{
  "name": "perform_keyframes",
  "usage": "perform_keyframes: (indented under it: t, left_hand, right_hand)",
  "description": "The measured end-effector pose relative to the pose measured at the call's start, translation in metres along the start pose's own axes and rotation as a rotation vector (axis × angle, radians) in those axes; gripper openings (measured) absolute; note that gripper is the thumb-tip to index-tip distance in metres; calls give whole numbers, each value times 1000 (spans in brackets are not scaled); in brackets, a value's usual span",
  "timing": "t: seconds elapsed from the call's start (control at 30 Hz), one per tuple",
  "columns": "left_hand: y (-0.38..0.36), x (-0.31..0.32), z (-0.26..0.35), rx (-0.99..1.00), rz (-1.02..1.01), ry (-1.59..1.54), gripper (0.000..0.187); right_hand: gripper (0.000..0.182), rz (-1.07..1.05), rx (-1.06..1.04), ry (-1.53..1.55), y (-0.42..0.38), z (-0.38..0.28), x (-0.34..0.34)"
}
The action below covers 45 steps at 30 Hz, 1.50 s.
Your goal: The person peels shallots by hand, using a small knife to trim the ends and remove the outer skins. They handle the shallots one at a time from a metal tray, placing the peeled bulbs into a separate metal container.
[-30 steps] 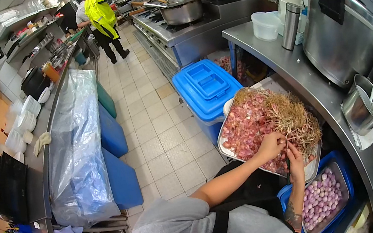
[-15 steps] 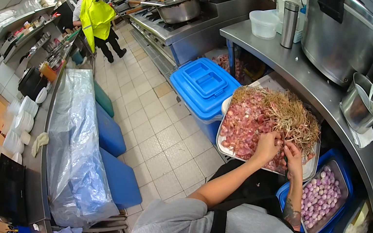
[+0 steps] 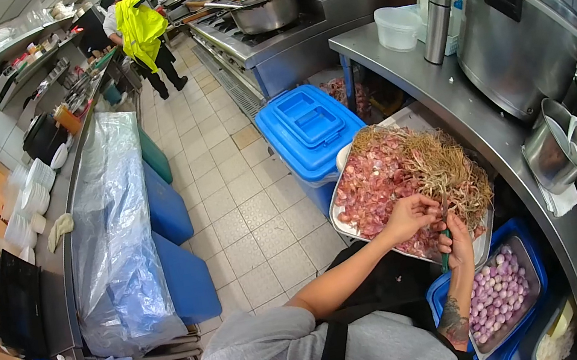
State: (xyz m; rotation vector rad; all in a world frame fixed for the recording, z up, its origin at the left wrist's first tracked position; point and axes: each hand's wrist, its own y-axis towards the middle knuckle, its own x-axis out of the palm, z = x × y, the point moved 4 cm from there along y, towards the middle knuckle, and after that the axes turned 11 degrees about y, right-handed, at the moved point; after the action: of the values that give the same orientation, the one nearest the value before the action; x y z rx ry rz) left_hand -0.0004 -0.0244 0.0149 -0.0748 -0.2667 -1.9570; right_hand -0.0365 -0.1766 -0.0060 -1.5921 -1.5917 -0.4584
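My right hand (image 3: 456, 240) is wrapped round a small green-handled knife (image 3: 446, 257), its thin blade pointing up toward the heap. Close beside it, my left hand (image 3: 415, 215) has its fingers curled in a pinch near the blade. What those fingers hold, if anything, is too small to make out. Both hands are over the near edge of a metal tray (image 3: 343, 228). Reddish shallot skins and shallots (image 3: 378, 182) fill its left part, and dry stringy roots (image 3: 446, 165) lie heaped at the right. Peeled shallots (image 3: 497, 291) fill a metal pan below my right hand.
A blue lidded bin (image 3: 311, 130) stands beyond the tray. To the right runs a steel counter (image 3: 433, 83) with a large steel pot (image 3: 520, 38). Plastic sheeting (image 3: 114, 232) covers blue bins at left. A person with a yellow jacket (image 3: 141, 30) stands up the tiled aisle.
My hands have shifted slightly, with the left hand's fingers more loosely curled. The knife's green handle now shows in my right hand. The whole view has moved a little.
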Motion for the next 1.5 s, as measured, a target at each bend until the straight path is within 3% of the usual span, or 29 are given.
perform_keyframes:
  t: [0.17,0.3,0.4,0.47,0.63,0.97,1.17,1.37,1.5]
  left_hand:
    - [0,-13,11,65,117,-261,23]
    - [-7,-15,51,-84,353,-441,15]
    - [-7,-19,54,-21,313,-503,14]
    - [-8,-21,53,2,275,-475,16]
    - [-17,-14,74,-54,100,-655,26]
    - [-28,-2,88,-4,134,-564,32]
    - [-27,-4,83,0,103,-595,24]
    - [-32,-2,85,-8,152,-581,20]
    - [-34,-2,86,52,150,-584,20]
  right_hand:
    - [14,106,-186,-188,-5,-6,16]
    - [27,62,-377,-268,-19,-12,43]
    - [32,102,-533,-349,-34,-11,67]
    - [31,-25,-604,-368,-44,-10,81]
    - [35,-84,-636,-533,-61,-9,107]
    - [41,-196,-889,-738,-68,-20,134]
    - [42,-155,-621,-663,-68,-16,130]
    - [40,-188,-588,-588,-71,-14,134]
    - [40,-174,-675,-652,-72,-15,135]
